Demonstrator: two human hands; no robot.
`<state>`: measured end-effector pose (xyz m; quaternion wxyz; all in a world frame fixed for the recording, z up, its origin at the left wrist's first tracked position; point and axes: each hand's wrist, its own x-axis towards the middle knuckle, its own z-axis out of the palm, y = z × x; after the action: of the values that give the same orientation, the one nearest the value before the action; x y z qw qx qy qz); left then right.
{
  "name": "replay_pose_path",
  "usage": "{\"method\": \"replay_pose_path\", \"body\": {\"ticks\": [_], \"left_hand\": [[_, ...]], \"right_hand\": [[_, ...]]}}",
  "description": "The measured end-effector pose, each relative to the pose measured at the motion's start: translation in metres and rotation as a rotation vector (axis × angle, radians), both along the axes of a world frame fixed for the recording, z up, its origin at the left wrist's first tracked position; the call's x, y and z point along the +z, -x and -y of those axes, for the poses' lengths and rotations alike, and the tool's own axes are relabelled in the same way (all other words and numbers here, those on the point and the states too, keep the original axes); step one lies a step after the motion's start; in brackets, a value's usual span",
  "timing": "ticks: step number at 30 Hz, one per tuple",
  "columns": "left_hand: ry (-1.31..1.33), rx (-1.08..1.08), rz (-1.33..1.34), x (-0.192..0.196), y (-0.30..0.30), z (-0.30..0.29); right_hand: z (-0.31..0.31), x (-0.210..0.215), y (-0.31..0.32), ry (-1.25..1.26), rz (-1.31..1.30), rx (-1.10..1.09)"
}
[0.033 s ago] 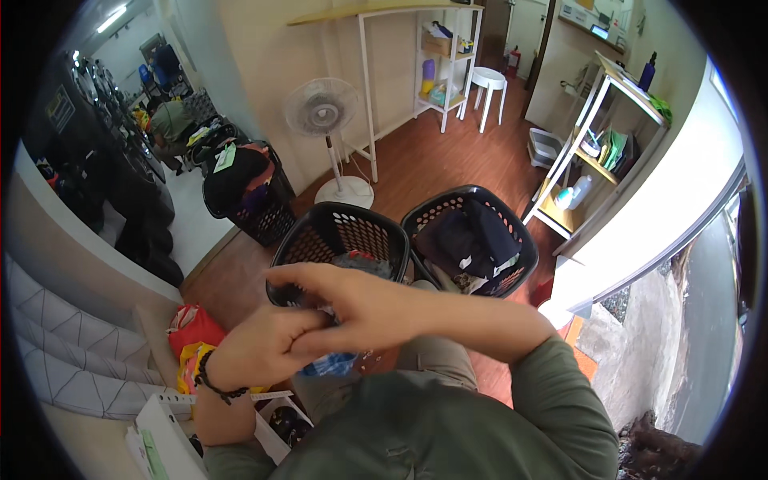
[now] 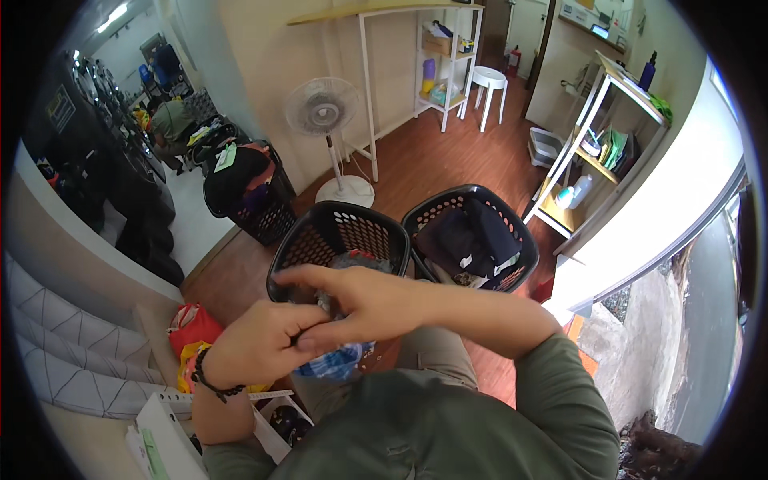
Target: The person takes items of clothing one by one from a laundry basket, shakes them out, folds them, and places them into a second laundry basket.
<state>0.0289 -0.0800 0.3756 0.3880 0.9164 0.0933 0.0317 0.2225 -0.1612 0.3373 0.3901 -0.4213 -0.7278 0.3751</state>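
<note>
My hands meet over my lap, in front of the left black laundry basket (image 2: 340, 214). My left hand (image 2: 268, 340), with a dark bead bracelet at the wrist, is closed. Against its fingers presses the thumb of my right hand (image 2: 360, 308), whose index finger reaches out to the left, slightly blurred. A blue and white checked cloth (image 2: 330, 364) hangs just beneath both hands, its upper part hidden by them. Grey cloth (image 2: 356, 260) with a bit of red lies inside the left basket. Folded dark clothes (image 2: 468, 236) fill the right black basket (image 2: 524, 260).
Beyond the baskets stands a white pedestal fan (image 2: 322, 112). A third, heaped basket (image 2: 264, 220) is at the left. Red and yellow bags (image 2: 194, 328) rest beside a grey padded seat (image 2: 72, 352). A shelf (image 2: 596, 156) stands right; a person (image 2: 172, 124) bends in the back room.
My hands have shifted very slightly, and a little more of the checked cloth shows below them. The baskets look the same.
</note>
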Motion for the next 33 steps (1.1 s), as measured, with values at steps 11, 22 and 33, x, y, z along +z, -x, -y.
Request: {"method": "replay_pose_path", "body": {"ticks": [11, 22, 33], "left_hand": [[0.138, 0.339, -0.357, -0.041, 0.047, -0.087], [-1.338, 0.885, 0.14, -0.073, 0.003, -0.054], [-0.867, 0.486, 0.361, -0.096, 0.039, -0.069]], "right_hand": [[0.0, 0.01, -0.153, 0.3, 0.701, -0.161], [0.008, -0.008, -0.136, -0.898, 1.175, -1.096], [0.043, -0.045, -0.142, -0.593, 1.024, -0.822]]}}
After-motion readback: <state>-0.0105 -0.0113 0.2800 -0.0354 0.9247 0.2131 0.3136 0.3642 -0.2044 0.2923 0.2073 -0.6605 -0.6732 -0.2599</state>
